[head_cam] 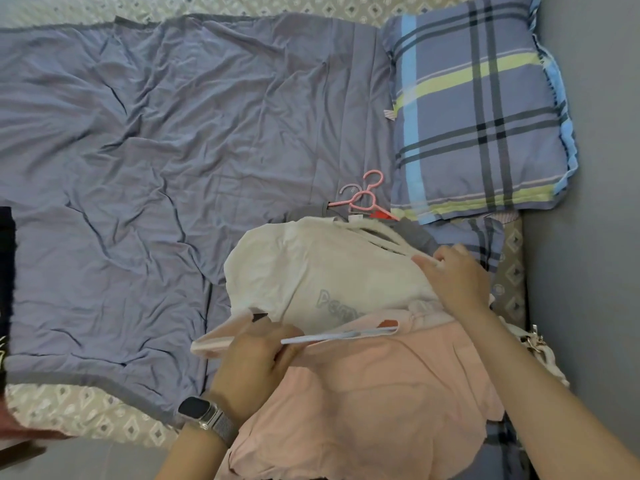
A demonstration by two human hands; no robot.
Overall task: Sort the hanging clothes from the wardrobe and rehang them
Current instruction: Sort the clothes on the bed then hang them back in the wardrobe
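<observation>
A pink garment [374,393] lies on the near side of the bed, on a pale hanger [332,337] whose arm sticks out at its top edge. My left hand [256,358], with a watch on the wrist, grips that hanger arm and the pink cloth around it. Behind it lies a white top [311,268] with grey lettering. My right hand [453,275] pinches the white top's edge near its shoulder. Pink hanger hooks [363,195] poke out behind the pile, above grey and red clothes.
A wrinkled blue-grey quilt [156,161] covers most of the bed. A plaid pillow [478,109] lies at the far right, by the grey wall. A white bag strap with metal clasps [533,344] hangs at the right edge. Dark cloth [7,265] shows at the left edge.
</observation>
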